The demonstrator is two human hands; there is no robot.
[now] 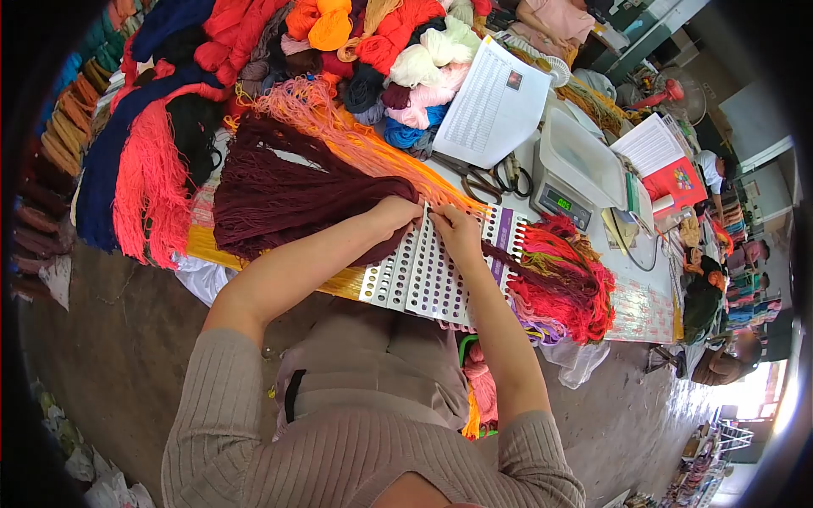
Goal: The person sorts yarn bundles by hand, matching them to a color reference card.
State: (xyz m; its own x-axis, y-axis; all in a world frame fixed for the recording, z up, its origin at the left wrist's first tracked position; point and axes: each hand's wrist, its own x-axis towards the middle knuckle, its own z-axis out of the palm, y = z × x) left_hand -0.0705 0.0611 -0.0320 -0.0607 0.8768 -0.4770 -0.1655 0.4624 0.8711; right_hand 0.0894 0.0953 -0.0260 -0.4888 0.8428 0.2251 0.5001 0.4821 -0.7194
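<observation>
Your left hand (396, 213) rests at the top edge of the white punched card (423, 275), its fingers closed on the dark maroon yarn hank (279, 199) that spreads away to the left across the tabletop (648, 309). Just beside it, your right hand (457, 233) lies on the card with fingers pinched on a strand, and red and green yarn tufts (563, 279) hang off the card's right edge, below the scale (576, 169).

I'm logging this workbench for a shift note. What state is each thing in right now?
Left hand: resting on the maroon yarn at the card's top edge.
Right hand: fingers pinched on the card.
Perforated white card: flat on the table, yarn tufts threaded along its right side.
Maroon yarn bundle: loose, spread out.
Scale: on, display lit.
Scissors: lying on the table.
Printed sheet: lying on the yarn.
</observation>
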